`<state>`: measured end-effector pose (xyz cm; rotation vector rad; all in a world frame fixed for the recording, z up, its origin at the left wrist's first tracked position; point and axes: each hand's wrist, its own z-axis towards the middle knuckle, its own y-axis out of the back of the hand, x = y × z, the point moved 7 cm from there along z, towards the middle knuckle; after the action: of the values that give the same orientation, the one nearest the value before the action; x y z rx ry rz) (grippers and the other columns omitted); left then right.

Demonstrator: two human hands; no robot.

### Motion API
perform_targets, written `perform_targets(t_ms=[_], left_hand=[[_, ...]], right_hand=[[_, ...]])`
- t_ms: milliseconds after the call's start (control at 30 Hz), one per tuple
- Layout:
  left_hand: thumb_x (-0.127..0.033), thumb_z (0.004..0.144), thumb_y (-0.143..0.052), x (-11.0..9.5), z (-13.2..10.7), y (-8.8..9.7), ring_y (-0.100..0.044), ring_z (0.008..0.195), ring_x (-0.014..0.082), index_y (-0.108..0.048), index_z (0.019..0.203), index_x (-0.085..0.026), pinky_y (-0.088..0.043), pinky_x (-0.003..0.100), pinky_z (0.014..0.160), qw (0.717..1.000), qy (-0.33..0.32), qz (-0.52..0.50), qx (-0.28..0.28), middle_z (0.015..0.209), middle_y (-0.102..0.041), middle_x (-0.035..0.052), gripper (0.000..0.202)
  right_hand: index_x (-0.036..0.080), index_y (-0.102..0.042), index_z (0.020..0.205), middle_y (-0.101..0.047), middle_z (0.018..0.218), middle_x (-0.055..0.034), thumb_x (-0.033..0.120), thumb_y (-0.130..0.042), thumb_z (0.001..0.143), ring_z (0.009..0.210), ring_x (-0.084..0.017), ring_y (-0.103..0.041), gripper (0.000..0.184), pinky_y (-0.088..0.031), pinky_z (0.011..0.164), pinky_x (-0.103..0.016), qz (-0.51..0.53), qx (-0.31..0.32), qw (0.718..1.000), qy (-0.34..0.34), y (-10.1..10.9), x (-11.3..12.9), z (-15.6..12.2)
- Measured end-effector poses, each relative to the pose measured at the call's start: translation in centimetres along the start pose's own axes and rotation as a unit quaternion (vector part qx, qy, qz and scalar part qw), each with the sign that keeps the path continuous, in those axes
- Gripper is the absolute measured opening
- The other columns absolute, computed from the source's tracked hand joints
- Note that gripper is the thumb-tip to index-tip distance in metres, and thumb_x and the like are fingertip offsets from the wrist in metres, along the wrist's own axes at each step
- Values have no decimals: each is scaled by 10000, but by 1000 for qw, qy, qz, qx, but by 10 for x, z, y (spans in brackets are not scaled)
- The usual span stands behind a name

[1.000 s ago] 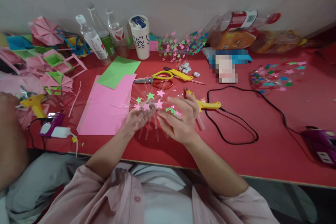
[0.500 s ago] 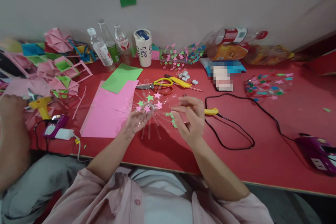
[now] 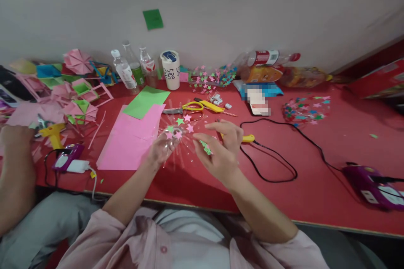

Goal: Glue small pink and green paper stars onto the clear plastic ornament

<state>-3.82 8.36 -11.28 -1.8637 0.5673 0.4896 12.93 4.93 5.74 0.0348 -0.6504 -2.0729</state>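
My left hand (image 3: 160,149) is closed round the hub of a clear plastic piece (image 3: 179,134) cut into radiating strips, with pink and green paper stars stuck on the strip ends. It is lifted a little above the red table (image 3: 315,185). My right hand (image 3: 221,151) is beside it on the right, its thumb and fingers pinching one strip end that carries a green star (image 3: 206,148). A yellow glue gun (image 3: 246,138) lies just behind my right hand, its black cord (image 3: 284,168) looping off to the right.
Pink paper (image 3: 132,138) and green paper (image 3: 145,101) lie left of the hands; yellow scissors (image 3: 186,108), a white cup (image 3: 171,69) and bottles (image 3: 126,71) behind. Another person's hand (image 3: 14,143) is at the left near a second glue gun (image 3: 53,132). A purple power strip (image 3: 369,180) sits right.
The camera has tilted up, showing more wall. My right hand let go of the strips, lifted, then pinched one strip end with a green star. My left hand kept its hold.
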Motion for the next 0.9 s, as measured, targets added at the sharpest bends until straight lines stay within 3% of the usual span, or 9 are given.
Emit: perform_targets(t_ms=[100, 267, 467, 733, 900], left_hand=[[-101, 609, -631, 0, -3, -5, -653, 675, 110, -600, 705, -185, -544, 242, 773, 1000, -11, 13, 11, 751, -683, -2, 131], [-91, 575, -649, -2, -6, -10, -669, 845, 137, -644, 793, -201, -533, 238, 829, 999, -25, 29, 37, 948, -717, 3, 244], [-80, 591, -640, -1, -7, -12, -675, 861, 128, -651, 899, -197, -513, 248, 888, 998, -22, 41, 49, 959, -711, -2, 329], [-91, 620, -634, 3, -4, -7, -681, 898, 148, -654, 921, -195, -496, 276, 939, 997, -17, 43, 59, 946, -719, 10, 319], [-82, 611, -624, 4, -5, -7, -677, 898, 140, -663, 908, -189, -522, 244, 859, 997, -15, 38, 65, 982, -719, 12, 318]], right_hand=[[259, -638, 903, -595, 1106, -45, 195, -692, 786, 1061, -221, -515, 144, -417, 972, -449, -24, 9, 999, 36, -2, 7, 7], [257, -631, 869, -607, 1132, -47, 223, -664, 811, 1107, -225, -496, 75, -393, 1028, -484, -36, 29, 997, 62, -9, 8, 13], [269, -638, 931, -608, 1201, -55, 191, -613, 824, 1159, -256, -482, 135, -353, 1051, -538, -35, 62, 995, 65, -12, 7, 12], [268, -615, 966, -622, 1210, -56, 199, -641, 833, 1198, -234, -464, 152, -328, 1102, -505, -29, 66, 989, 132, -16, 6, 11], [278, -607, 883, -640, 1170, -23, 186, -669, 814, 1155, -217, -503, 131, -341, 1110, -487, -13, 48, 989, 141, -15, 7, 11]])
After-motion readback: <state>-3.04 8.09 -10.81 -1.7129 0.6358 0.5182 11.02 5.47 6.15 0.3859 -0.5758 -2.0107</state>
